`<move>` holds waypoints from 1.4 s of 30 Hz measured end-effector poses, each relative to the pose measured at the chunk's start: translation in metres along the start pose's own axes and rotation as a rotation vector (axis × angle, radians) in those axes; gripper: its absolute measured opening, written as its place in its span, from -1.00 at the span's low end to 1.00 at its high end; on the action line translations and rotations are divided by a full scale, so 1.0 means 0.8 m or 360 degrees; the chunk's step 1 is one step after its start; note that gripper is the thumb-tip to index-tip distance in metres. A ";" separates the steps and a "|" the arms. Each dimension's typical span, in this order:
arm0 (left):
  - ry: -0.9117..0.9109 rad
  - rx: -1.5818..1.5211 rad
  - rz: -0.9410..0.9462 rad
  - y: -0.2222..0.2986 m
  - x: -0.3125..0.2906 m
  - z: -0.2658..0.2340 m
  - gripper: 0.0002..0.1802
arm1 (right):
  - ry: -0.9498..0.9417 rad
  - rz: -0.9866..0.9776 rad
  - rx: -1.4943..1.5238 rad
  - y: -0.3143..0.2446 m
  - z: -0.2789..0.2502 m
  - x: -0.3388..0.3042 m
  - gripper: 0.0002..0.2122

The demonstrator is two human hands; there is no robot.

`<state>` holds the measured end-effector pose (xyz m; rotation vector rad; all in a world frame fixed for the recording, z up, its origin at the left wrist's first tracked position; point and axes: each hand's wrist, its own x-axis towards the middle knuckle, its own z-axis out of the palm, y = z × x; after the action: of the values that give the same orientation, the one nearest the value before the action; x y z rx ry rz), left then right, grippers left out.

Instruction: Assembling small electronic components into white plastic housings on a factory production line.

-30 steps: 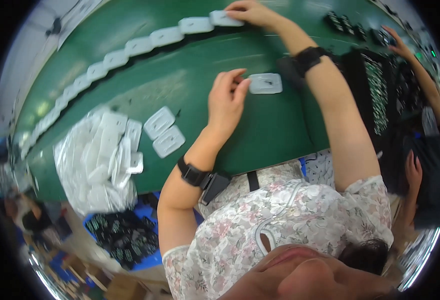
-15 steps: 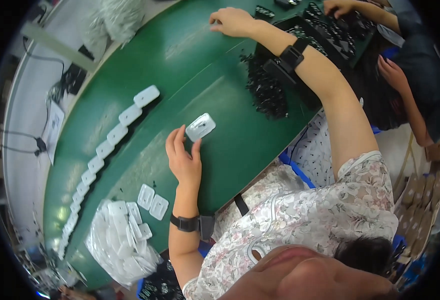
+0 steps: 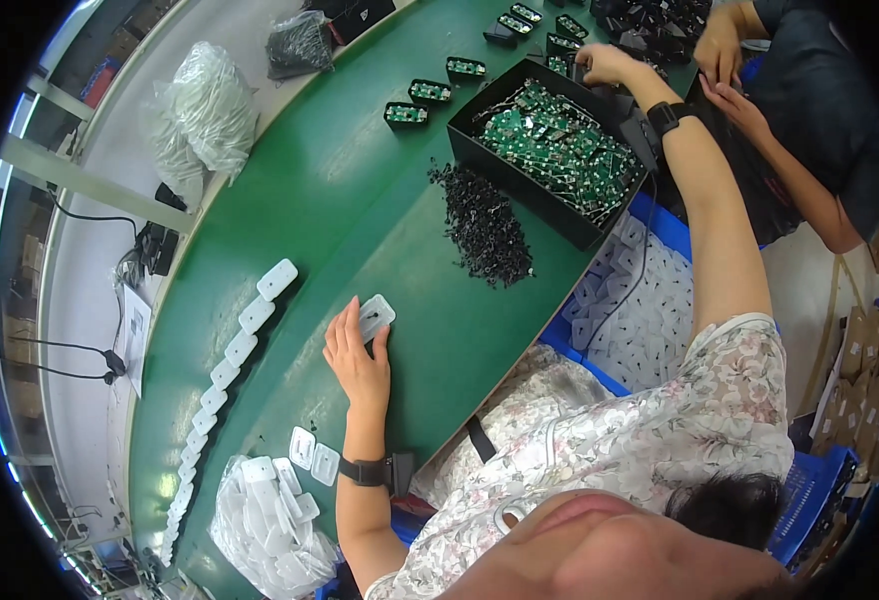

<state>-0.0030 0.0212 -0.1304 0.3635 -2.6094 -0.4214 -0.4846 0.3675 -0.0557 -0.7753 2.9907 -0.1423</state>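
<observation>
My left hand (image 3: pixel 358 362) pinches a white plastic cover (image 3: pixel 380 312) between thumb and fingers, low over the green table (image 3: pixel 360 245). At the far end, my right hand (image 3: pixel 608 66) reaches past a black box (image 3: pixel 465 150) full of green circuit boards (image 3: pixel 550 140). Its fingers are curled beside black casings with boards inside; what they grip, if anything, is too small to make out. Nearer than the box lies a heap of small black parts (image 3: pixel 482 225). Two white covers (image 3: pixel 326 464) lie by my left wrist.
A curved row of white covers (image 3: pixel 242 349) runs along the left. Below it stands a clear bag of white covers (image 3: pixel 260 530). Several black casings with boards (image 3: pixel 430 92) sit at the back. A co-worker's hands (image 3: pixel 730 70) are at far right, and a blue crate (image 3: pixel 660 225) holds white pieces.
My view has shifted, bringing the box of circuit boards into sight. My right hand has gone from over the open table to the casings beyond the box. My left hand still holds the cover.
</observation>
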 end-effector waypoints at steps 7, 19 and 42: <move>-0.0013 0.0016 0.0037 -0.003 -0.005 -0.007 -0.37 | 0.0159 0.0129 -0.0122 -0.019 0.022 -0.005 -0.44; 0.0054 0.0106 0.0109 -0.012 0.001 0.006 -0.40 | 0.0923 0.0155 0.1326 -0.112 -0.062 -0.043 -0.65; 0.0103 -0.0136 -0.0099 -0.031 -0.049 -0.014 -0.44 | -0.0282 -0.1846 0.0746 -0.380 0.115 -0.254 -0.56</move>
<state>0.0406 0.0087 -0.1454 0.4234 -2.5134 -0.5319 -0.1543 0.1951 -0.1118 -2.1059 1.8368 -0.7016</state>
